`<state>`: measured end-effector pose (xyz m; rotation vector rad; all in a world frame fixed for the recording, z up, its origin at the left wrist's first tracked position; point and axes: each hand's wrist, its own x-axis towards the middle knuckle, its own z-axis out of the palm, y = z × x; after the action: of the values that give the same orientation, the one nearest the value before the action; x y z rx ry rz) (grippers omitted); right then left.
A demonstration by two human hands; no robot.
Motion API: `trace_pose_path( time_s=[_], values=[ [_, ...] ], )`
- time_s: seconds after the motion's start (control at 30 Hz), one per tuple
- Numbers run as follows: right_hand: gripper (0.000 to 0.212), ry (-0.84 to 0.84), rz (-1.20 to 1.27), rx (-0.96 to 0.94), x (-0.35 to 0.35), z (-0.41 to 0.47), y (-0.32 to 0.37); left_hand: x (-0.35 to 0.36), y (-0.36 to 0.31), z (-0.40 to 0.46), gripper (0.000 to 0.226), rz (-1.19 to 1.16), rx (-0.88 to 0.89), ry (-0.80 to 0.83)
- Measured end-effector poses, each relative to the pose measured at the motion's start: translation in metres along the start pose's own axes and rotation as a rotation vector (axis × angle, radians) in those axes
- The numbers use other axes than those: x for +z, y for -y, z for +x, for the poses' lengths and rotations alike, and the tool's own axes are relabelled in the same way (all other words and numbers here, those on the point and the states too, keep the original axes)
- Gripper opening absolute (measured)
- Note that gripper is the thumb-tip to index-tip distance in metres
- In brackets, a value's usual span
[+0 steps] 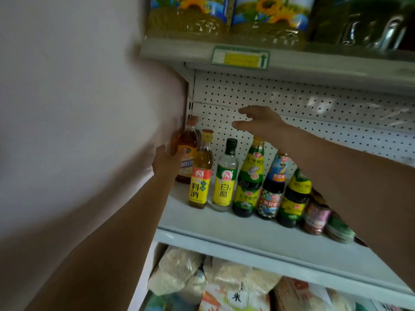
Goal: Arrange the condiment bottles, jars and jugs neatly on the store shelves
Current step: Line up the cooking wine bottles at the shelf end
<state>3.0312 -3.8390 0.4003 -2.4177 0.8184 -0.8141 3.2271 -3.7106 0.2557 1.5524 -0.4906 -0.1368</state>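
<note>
**Hands reach into a shelf of condiment bottles**

A pale wall [67,86] closes off the 9 o'clock side, tight against the metal shelf [224,230]. The left hand [165,163], arm stretched up from 7 o'clock, wraps its fingers round the amber bottle [187,153] in the back corner; the fingertips are hidden behind it. Rightward along the shelf stand a yellow-labelled cooking wine bottle [200,173], a clear white vinegar bottle [226,178], then three dark sauce bottles [271,189], glossy and narrow-necked, with squat jars [316,217] blurred at 3 o'clock. The right hand [260,123] hovers above the caps before the perforated back panel [314,97], fingers loosely spread, holding nothing. Sunflower oil jugs [224,16] sit at 12 o'clock; soft grain bags [179,270] fill 6 o'clock.
</note>
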Motion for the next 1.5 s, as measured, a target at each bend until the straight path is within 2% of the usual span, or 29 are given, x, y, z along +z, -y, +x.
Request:
trace_pose_path(
  time_s=[0.03, 0.1, 0.13, 0.27, 0.4, 0.47, 0.6, 0.8, 1.0, 1.27, 1.5],
  values=[
    [0.066, 0.000, 0.020, 0.007, -0.007, -0.017, -0.001, -0.004, -0.009, -0.017, 0.063, -0.037, 0.014, 0.024],
    [0.067, 0.006, 0.052, 0.011, -0.020, -0.051, -0.005, -0.011, -0.028, -0.057, 0.037, -0.161, 0.024, 0.103],
    [0.067, 0.010, 0.056, 0.011, -0.026, -0.070, -0.007, -0.015, -0.035, -0.077, 0.034, -0.203, 0.017, 0.128],
    [0.066, 0.047, 0.063, 0.047, -0.048, -0.154, -0.027, -0.016, -0.054, -0.170, 0.055, -0.216, -0.061, 0.238],
    [0.070, 0.140, 0.138, 0.127, -0.065, -0.253, -0.061, -0.012, -0.056, -0.272, 0.046, -0.203, -0.176, 0.315],
    [0.068, 0.167, 0.184, 0.188, -0.071, -0.303, -0.081, -0.008, -0.050, -0.320, 0.051, -0.166, -0.195, 0.371],
    [0.070, 0.191, 0.106, 0.275, -0.079, -0.398, -0.126, 0.005, -0.027, -0.402, 0.057, -0.105, -0.252, 0.435],
    [0.066, 0.223, 0.154, 0.458, -0.069, -0.504, -0.189, 0.038, 0.029, -0.498, 0.054, -0.046, -0.334, 0.511],
    [0.072, 0.286, 0.179, 0.642, -0.042, -0.555, -0.259, 0.068, 0.091, -0.537, 0.049, 0.048, -0.465, 0.611],
    [0.074, 0.305, 0.146, 0.859, 0.013, -0.580, -0.347, 0.111, 0.185, -0.541, 0.050, 0.197, -0.615, 0.733],
    [0.078, 0.446, 0.031, 0.996, 0.075, -0.601, -0.406, 0.148, 0.279, -0.540, 0.053, 0.500, -0.573, 0.873]
  ],
)
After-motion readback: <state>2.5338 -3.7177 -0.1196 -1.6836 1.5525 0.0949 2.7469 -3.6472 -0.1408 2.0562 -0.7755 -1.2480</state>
